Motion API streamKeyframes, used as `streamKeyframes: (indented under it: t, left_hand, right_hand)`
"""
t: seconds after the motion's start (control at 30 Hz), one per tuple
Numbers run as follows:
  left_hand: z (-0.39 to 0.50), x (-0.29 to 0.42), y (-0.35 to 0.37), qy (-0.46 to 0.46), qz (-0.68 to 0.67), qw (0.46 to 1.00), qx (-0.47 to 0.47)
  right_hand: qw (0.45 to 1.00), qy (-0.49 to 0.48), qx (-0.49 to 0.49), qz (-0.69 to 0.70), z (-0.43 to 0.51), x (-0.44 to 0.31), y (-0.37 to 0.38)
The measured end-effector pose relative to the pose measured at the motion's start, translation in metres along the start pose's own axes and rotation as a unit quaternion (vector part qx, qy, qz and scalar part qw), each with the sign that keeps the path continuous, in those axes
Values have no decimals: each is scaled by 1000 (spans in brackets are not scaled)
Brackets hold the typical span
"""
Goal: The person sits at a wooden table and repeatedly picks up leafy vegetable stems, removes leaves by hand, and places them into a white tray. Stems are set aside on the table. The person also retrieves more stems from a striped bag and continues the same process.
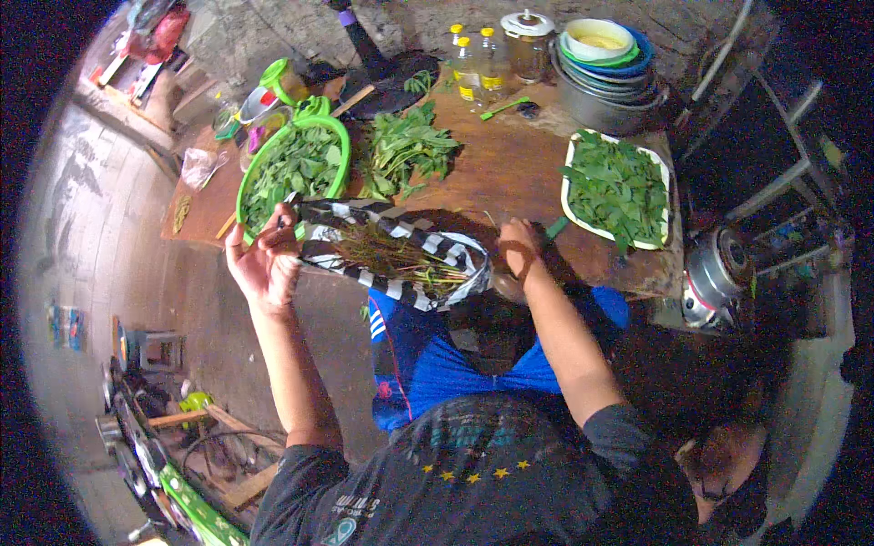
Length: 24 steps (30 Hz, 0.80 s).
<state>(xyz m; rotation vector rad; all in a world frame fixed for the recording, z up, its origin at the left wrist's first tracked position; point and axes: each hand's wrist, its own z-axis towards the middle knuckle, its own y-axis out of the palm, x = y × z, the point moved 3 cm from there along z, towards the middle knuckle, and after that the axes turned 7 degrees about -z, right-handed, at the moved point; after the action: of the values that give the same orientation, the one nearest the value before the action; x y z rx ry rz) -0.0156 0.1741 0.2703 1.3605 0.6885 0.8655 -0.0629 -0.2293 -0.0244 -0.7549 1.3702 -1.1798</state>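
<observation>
A black-and-white plastic bag (450, 254) lies stretched open at the near edge of the table, partly over my lap. Inside it is a bunch of thin-stemmed herbs (389, 256), brownish green at the leafy end. My left hand (268, 256) is raised at the bag's left end, its fingertips pinching the plastic. Just past the right end, my right hand (519, 247) is bent down by the table edge; its fingers are mostly hidden, and whether they grip anything is unclear. Beside it lies a green handle-like piece (556, 228).
A green basin of leaves (293, 164) stands left, next to loose leafy stems (410, 147). At right is a white tray of leaves (618, 188). Behind are oil bottles (468, 72), a glass jar (529, 51) and stacked pots (608, 82). A metal pot (717, 263) stands off the table's right end.
</observation>
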Motion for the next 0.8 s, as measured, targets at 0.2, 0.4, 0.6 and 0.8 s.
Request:
streamKeyframes:
  t: [0.2, 0.4, 0.6, 0.8]
  left_hand:
    - [-2, 0, -2, -13, -6, 1000, 5]
    - [-3, -3, 4, 15, 20, 999, 26]
    - [-1, -5, 3, 10, 12, 1000, 24]
    - [5, -17, 11, 0, 22, 1000, 17]
  right_hand:
    - [991, 22, -81, -104, -10, -6, 13]
    - [988, 82, -131, 10, 16, -2, -11]
    - [895, 24, 184, 405, 12, -47, -155]
    - [901, -261, 141, 316, -43, -156, -231]
